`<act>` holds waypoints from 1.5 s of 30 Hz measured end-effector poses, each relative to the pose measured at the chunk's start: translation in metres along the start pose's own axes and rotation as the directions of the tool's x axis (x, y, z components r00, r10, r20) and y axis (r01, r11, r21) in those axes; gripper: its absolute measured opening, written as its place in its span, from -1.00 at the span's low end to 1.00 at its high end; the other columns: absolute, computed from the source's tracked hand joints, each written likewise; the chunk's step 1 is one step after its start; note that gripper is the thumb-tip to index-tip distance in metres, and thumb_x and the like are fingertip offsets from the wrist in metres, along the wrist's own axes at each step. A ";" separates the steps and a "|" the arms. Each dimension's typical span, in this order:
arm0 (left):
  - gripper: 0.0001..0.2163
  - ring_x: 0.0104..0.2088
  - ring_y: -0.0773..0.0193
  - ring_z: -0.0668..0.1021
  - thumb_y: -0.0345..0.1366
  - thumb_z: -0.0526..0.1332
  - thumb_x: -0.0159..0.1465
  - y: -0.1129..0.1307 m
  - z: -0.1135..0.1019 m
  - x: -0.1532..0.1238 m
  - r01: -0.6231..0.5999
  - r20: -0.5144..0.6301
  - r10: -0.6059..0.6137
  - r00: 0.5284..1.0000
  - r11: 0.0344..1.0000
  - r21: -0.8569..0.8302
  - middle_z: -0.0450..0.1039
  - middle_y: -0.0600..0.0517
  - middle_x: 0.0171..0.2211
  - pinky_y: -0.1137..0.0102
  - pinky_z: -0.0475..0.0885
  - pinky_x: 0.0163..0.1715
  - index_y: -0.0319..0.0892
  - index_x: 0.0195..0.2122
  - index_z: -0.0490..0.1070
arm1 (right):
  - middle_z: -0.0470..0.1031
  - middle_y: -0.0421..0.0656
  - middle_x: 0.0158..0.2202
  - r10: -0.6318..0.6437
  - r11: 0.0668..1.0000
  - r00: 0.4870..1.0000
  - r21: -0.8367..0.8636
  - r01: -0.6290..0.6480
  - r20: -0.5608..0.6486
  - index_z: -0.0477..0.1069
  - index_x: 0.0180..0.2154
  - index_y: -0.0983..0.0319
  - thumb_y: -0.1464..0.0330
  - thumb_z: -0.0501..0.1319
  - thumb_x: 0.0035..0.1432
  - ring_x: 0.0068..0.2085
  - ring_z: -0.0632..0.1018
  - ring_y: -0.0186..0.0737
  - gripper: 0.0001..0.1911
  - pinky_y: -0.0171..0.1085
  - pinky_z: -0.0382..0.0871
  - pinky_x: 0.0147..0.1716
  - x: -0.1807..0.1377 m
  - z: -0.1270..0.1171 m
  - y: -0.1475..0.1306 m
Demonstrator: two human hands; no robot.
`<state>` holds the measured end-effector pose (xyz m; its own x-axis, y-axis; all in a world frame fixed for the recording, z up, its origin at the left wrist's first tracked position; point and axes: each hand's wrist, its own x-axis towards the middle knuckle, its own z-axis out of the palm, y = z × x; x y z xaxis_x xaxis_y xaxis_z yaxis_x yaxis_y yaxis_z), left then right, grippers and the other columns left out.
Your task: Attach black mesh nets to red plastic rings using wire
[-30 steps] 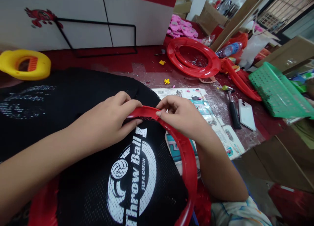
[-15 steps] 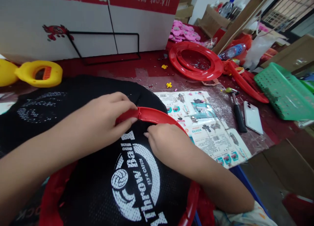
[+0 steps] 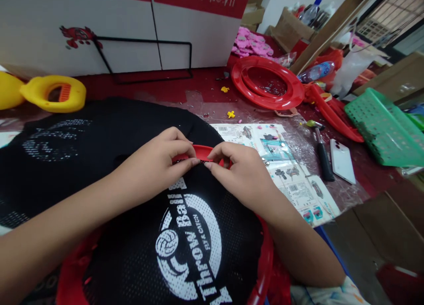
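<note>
A red plastic ring (image 3: 265, 269) lies close in front of me, with a black mesh sheet (image 3: 132, 261) spread across it. White print on the mesh reads "Throw Ball". At the ring's far rim, my left hand (image 3: 165, 159) pinches the mesh edge between thumb and forefinger. My right hand (image 3: 243, 172) pinches the same edge just beside it, the thumbs almost meeting. A short stretch of red rim shows between the hands; the fingers cover the rest there. Behind my left arm, more black mesh (image 3: 139, 117) with white print lies on the table.
A white and red carton (image 3: 122, 24) with a thin black wire frame (image 3: 145, 40) stands behind. Red rings (image 3: 243, 86), a green basket (image 3: 380, 128), a hammer (image 3: 322, 152) and a white phone (image 3: 342, 161) lie right. Yellow plastic pieces (image 3: 76, 95) sit left; printed card (image 3: 291, 172) covers the table.
My right hand has shifted up to the far rim and turned to pinch the mesh edge. My left hand has moved slightly right, off the rim's joint and onto the mesh edge.
</note>
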<state>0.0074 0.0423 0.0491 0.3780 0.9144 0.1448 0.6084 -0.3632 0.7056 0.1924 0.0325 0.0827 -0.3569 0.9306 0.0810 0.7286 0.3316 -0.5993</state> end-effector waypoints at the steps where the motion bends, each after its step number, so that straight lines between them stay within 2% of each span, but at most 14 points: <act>1: -0.78 -0.35 0.29 0.44 -0.17 0.13 0.26 0.000 0.001 0.000 0.003 -0.002 -0.003 1.000 1.000 0.019 0.30 0.02 -0.31 0.33 0.36 -0.34 -0.15 -0.40 0.48 | 0.46 -0.24 -0.48 -0.016 1.000 1.000 -0.018 0.016 -0.024 0.43 -0.42 0.25 0.47 0.21 0.10 -0.43 0.40 -0.37 -0.94 -0.35 0.18 -0.38 0.001 0.002 0.001; 5: -0.78 -0.41 0.30 0.38 -0.19 0.08 0.29 0.000 0.005 -0.002 -0.007 -0.026 0.009 1.000 0.995 0.102 0.27 0.03 -0.33 0.34 0.29 -0.42 -0.15 -0.37 0.43 | 0.48 -0.22 -0.43 -0.077 0.996 0.992 -0.047 0.072 -0.103 0.43 -0.36 0.25 0.50 0.18 0.09 -0.39 0.43 -0.35 -0.92 -0.34 0.22 -0.35 0.004 0.010 0.006; 15: -0.80 -0.40 0.27 0.39 -0.23 0.08 0.28 -0.002 0.009 -0.001 -0.004 -0.037 0.010 0.999 0.989 0.148 0.24 0.02 -0.33 0.30 0.32 -0.38 -0.18 -0.39 0.42 | 0.41 -0.25 -0.48 -0.051 0.997 0.991 -0.067 0.043 -0.125 0.34 -0.42 0.24 0.54 0.14 0.03 -0.45 0.38 -0.37 -0.90 -0.36 0.18 -0.40 0.008 0.017 0.009; 18: -0.80 -0.38 0.25 0.42 -0.22 0.08 0.28 -0.002 0.012 -0.001 0.001 -0.058 0.008 0.998 0.986 0.167 0.26 0.01 -0.32 0.28 0.35 -0.35 -0.17 -0.39 0.42 | 0.41 -0.24 -0.47 -0.063 0.994 0.994 -0.096 0.054 -0.090 0.34 -0.40 0.24 0.54 0.13 0.04 -0.44 0.38 -0.36 -0.90 -0.35 0.17 -0.39 0.007 0.016 0.008; 21: -0.79 -0.37 0.24 0.44 -0.21 0.09 0.26 -0.003 0.011 -0.001 0.013 -0.051 -0.005 0.999 0.986 0.168 0.28 -0.01 -0.32 0.27 0.37 -0.34 -0.17 -0.40 0.43 | 0.43 -0.22 -0.44 -0.107 0.985 0.993 -0.142 0.100 -0.043 0.37 -0.37 0.26 0.52 0.14 0.07 -0.42 0.38 -0.35 -0.91 -0.35 0.18 -0.37 0.006 0.014 0.008; 25: -0.77 -0.36 0.22 0.46 -0.13 0.11 0.23 -0.008 -0.001 0.000 0.037 0.012 -0.039 0.999 0.985 0.166 0.31 -0.01 -0.28 0.26 0.39 -0.30 -0.13 -0.37 0.48 | 0.46 -0.20 -0.44 -0.127 0.978 0.989 -0.178 0.112 -0.077 0.43 -0.39 0.28 0.50 0.19 0.09 -0.41 0.39 -0.37 -0.95 -0.36 0.18 -0.36 0.002 -0.002 0.004; 27: -0.75 -0.37 0.21 0.47 -0.10 0.10 0.23 -0.009 -0.010 -0.001 0.057 0.019 -0.063 0.998 0.968 0.244 0.31 -0.02 -0.26 0.24 0.39 -0.30 -0.11 -0.33 0.50 | 0.47 -0.22 -0.49 -0.077 0.981 0.997 -0.176 0.077 0.007 0.46 -0.45 0.28 0.40 0.21 0.14 -0.45 0.40 -0.38 -0.86 -0.36 0.17 -0.39 -0.002 -0.011 -0.002; 30: -0.71 -0.42 0.18 0.46 -0.10 0.03 0.24 -0.007 -0.022 -0.006 0.078 0.042 -0.105 0.994 0.904 0.420 0.30 -0.03 -0.28 0.22 0.36 -0.38 -0.09 -0.32 0.50 | 0.49 -0.17 -0.54 0.027 0.953 0.967 -0.299 0.052 0.254 0.49 -0.50 0.28 0.30 0.14 0.25 -0.49 0.43 -0.34 -0.67 -0.31 0.13 -0.45 -0.008 -0.016 -0.013; 33: -0.70 -0.50 0.18 0.42 -0.12 -0.01 0.25 -0.002 -0.028 -0.010 0.068 0.047 -0.110 0.993 0.842 0.535 0.29 -0.04 -0.34 0.20 0.32 -0.45 -0.08 -0.39 0.48 | 0.57 -0.08 -0.47 0.063 0.874 0.940 -0.473 0.110 0.335 0.52 -0.45 0.29 0.32 0.05 0.31 -0.45 0.51 -0.22 -0.62 -0.25 0.09 -0.47 -0.011 -0.008 -0.020; 35: -0.71 -0.47 0.17 0.43 -0.16 0.00 0.25 0.000 -0.027 -0.009 0.011 0.040 -0.036 0.999 0.865 0.501 0.33 -0.05 -0.32 0.18 0.35 -0.39 -0.09 -0.37 0.49 | 0.59 -0.07 -0.43 0.052 0.834 0.945 -0.535 0.137 0.322 0.53 -0.41 0.28 0.34 0.04 0.32 -0.42 0.55 -0.17 -0.64 -0.24 0.06 -0.49 -0.012 -0.001 -0.020; 39: -0.72 -0.20 0.14 0.50 -0.17 0.06 0.27 -0.003 -0.017 -0.003 -0.173 0.070 0.161 0.985 0.953 0.248 0.38 -0.09 -0.15 0.20 0.42 -0.16 -0.16 -0.26 0.53 | 0.59 -0.08 -0.45 0.059 0.805 0.952 -0.579 0.132 0.300 0.53 -0.41 0.25 0.35 0.07 0.29 -0.42 0.58 -0.11 -0.68 -0.24 0.04 -0.53 -0.012 0.004 -0.018; 42: -0.76 -0.15 0.13 0.52 -0.14 0.14 0.25 -0.012 -0.011 0.001 -0.186 0.123 0.166 0.978 0.968 0.166 0.39 -0.06 -0.11 0.20 0.44 -0.13 -0.14 -0.30 0.54 | 0.59 -0.11 -0.43 0.057 0.815 0.950 -0.564 0.133 0.308 0.53 -0.40 0.23 0.35 0.09 0.27 -0.42 0.58 -0.11 -0.72 -0.25 0.08 -0.53 -0.012 0.003 -0.015; 45: -0.80 -0.15 0.15 0.53 -0.14 0.18 0.23 -0.019 -0.011 0.003 -0.181 0.131 0.163 0.978 0.973 0.141 0.40 -0.03 -0.10 0.22 0.46 -0.16 -0.10 -0.35 0.55 | 0.59 -0.13 -0.43 0.044 0.819 0.951 -0.556 0.141 0.306 0.52 -0.39 0.22 0.35 0.12 0.24 -0.41 0.59 -0.11 -0.76 -0.26 0.14 -0.53 -0.012 0.003 -0.015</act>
<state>-0.0108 0.0536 0.0431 0.5598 0.8119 0.1657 0.6221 -0.5439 0.5633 0.1844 0.0156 0.0881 -0.4865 0.8522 -0.1928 0.8714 0.4891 -0.0371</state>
